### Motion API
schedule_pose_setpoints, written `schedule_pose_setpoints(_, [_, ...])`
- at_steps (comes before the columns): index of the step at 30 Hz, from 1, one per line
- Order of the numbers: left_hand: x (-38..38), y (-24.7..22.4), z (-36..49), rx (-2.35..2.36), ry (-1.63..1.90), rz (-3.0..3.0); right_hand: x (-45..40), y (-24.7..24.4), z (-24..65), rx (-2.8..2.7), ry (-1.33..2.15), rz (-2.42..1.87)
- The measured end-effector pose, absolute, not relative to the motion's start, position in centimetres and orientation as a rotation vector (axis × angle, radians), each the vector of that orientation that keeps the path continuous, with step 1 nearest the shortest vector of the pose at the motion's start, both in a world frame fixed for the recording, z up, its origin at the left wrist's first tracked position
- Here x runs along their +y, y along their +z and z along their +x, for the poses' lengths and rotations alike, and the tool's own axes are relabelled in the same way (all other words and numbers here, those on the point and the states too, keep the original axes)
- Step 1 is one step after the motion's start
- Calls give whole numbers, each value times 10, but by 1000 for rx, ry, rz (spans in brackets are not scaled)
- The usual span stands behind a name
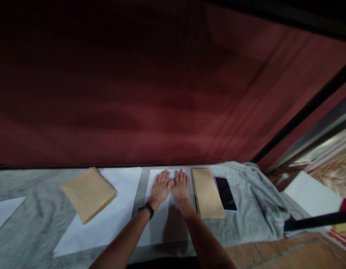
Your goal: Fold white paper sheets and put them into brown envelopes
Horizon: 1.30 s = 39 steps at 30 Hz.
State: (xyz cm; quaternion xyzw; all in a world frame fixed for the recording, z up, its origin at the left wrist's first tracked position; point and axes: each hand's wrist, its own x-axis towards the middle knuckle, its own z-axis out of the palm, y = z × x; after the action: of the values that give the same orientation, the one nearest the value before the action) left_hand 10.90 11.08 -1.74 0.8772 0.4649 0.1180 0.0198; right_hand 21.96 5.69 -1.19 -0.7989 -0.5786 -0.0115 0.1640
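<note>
Both palms lie flat on a white sheet of paper in front of me. My left hand, with a black band on its wrist, has its fingers stretched out toward the far edge of the sheet. Beside it, thumbs nearly touching, my right hand is also flat with straight fingers. Neither hand grips anything. To the right of the sheet is a stack of brown envelopes. Another brown paper stack lies at an angle on the left, over large white sheets.
A grey cloth covers the surface, rumpled at the right. A phone lies right of the envelopes. Dark red fabric hangs behind the far edge. A dark bar and a white board stand at the far right.
</note>
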Motion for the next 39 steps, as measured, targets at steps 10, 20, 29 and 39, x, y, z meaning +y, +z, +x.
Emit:
schedule_pose_setpoints(10, [125,-14,77,1631,386,2626,58,-17,219,-1577,-142,-2201])
schedule_pose_setpoints(20, [86,-13,41,1762,485,2543,59,-16,221,-1615,-126,-2257])
schedule_pose_setpoints(29, [-19,-21,39,1322,503,2814,58,-14,224,-1605,-106,-2257])
schedule_pose_setpoints(39, [-22,-11,38,1282,434,2840,7,-14,169,-1769,-16,-2083])
